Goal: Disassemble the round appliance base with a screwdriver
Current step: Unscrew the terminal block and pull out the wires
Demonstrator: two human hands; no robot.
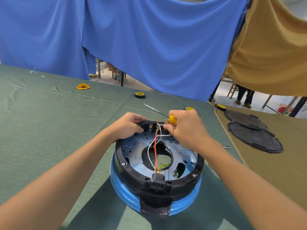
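the round appliance base (157,165) sits upside down on the green cloth (49,130) just below both hands, its blue shell under a black ring (121,156) and a bluish metal plate (132,146) with a big hole in the middle. the left hand (127,126) is curled over the far rim of the ring, fingers gripping the black edge. the right hand (186,128) is closed around the yellow handle of a screwdriver (172,119) – its thin shaft sticks out past the knuckles, away from the person – while its fingertips pinch at white wires (159,136) by the terminals. a red wire (155,146) runs from between the hands down to the plug socket (157,180) nearest the person. beyond the hands lies a roll of tape (139,94); off to the right of the right hand, two black round covers (254,136)
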